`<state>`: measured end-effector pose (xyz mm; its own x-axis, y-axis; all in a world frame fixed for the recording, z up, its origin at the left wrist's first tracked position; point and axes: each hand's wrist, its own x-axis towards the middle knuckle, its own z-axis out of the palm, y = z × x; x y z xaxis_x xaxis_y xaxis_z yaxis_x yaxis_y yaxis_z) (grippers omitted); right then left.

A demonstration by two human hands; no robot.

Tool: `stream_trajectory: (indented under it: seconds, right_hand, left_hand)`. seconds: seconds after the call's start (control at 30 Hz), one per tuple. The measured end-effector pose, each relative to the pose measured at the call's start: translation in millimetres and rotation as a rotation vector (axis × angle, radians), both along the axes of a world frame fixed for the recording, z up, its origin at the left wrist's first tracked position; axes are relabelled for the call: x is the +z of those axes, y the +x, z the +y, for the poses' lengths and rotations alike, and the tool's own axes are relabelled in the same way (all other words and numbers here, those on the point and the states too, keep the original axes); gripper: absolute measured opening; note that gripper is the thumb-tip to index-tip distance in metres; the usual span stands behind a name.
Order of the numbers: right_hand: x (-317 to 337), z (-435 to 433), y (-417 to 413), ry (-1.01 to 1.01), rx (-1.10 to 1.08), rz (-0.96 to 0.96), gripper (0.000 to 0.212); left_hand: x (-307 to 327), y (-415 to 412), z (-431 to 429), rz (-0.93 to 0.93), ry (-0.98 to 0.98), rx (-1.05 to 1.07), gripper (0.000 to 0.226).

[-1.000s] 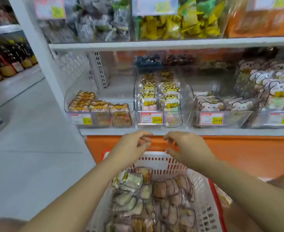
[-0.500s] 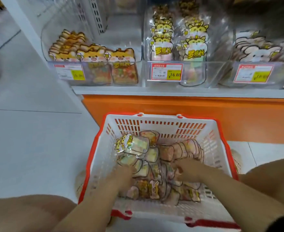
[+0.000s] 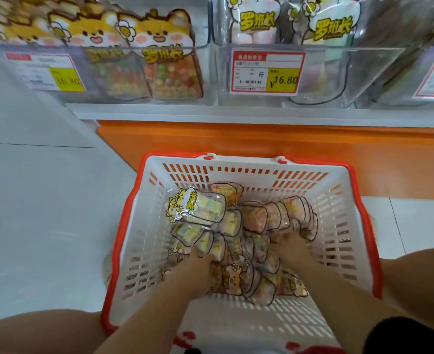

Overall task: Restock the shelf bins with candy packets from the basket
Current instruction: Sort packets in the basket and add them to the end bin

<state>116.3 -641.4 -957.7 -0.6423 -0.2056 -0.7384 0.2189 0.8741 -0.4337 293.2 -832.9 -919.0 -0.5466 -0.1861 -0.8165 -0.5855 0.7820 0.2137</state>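
Compared with half a second ago, you are leaning in closer: the bins are crowding the top of the view, and both hands are staying down in the pile, whereas a second ago they were hovering at the basket's far rim. Your left hand is digging into the candy packets on the near left side. Your right hand is pushing in among those standing on edge to the right.

The white basket with the red rim is sitting on the floor just in front of the orange base panel. It is holding the packets heaped across its middle, with one yellow-printed packet lying uppermost at the left. Above, the left bin is showing upright cartoon-animal packets of mixed coloured sweets. The middle bin is holding two rows of packets with pale sweets, and a price tag reading 16.80 is sitting on its front.

The fingers of both hands are disappearing under wrappers and blurring, so I cannot tell whether either hand is grasping a packet. The frame edge is cutting off a third bin at the right.
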Motion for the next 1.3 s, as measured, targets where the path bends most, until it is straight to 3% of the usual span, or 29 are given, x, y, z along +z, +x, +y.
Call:
stream_trajectory:
  seconds: [0.1, 0.27, 0.4, 0.57, 0.7, 0.77, 0.83, 0.9, 1.0, 1.1, 1.17, 1.3]
  right_hand:
    - [-5, -2, -1, -0.04, -0.173, -0.043, 0.04]
    - [-9, -15, 11, 0.071, -0.066, -0.053, 0.056]
    - [-6, -13, -1, 0.085, 0.172, 0.01, 0.051]
    - [23, -10, -8, -0.035, 0.292, -0.048, 0.045]
    - [69, -4, -22, -0.118, 0.226, -0.057, 0.021]
    - [98, -4, -30, -0.187, 0.203, -0.046, 0.019]
    - [131, -7, -36, -0.246, 0.241, -0.001, 0.027]
    - [162, -11, -37, -0.278, 0.318, 0.113, 0.027]
    - [205, -19, -24, -0.348, 0.403, 0.415, 0.02]
    - [238, -25, 2, -0.507, 0.426, 0.591, 0.016]
    - [250, -24, 18, -0.597, 0.537, 0.667, 0.014]
    - [259, -20, 35, -0.725, 0.713, 0.786, 0.009]
  left_hand:
    - [2, -3, 3, -0.023, 0.003, 0.016, 0.054]
    - [4, 1, 2, 0.006, -0.006, 0.061, 0.05]
    - [3, 1, -3, 0.026, 0.0, 0.05, 0.047]
    - [12, -7, -8, 0.008, -0.025, 0.012, 0.043]
    - [17, -10, -9, 0.015, -0.059, -0.008, 0.043]
    - [29, -14, -6, 0.059, -0.034, 0.02, 0.049]
    - [52, -25, -2, 0.148, 0.097, 0.132, 0.054]
    - [82, -40, 1, 0.267, 0.303, 0.384, 0.05]
    - [138, -53, 13, 0.344, 0.785, 0.921, 0.034]
    - [183, -60, 21, 0.44, 1.173, 1.122, 0.044]
    - [204, -60, 25, 0.53, 1.224, 1.133, 0.047]
    - [220, -50, 30, 0.643, 1.207, 1.151, 0.024]
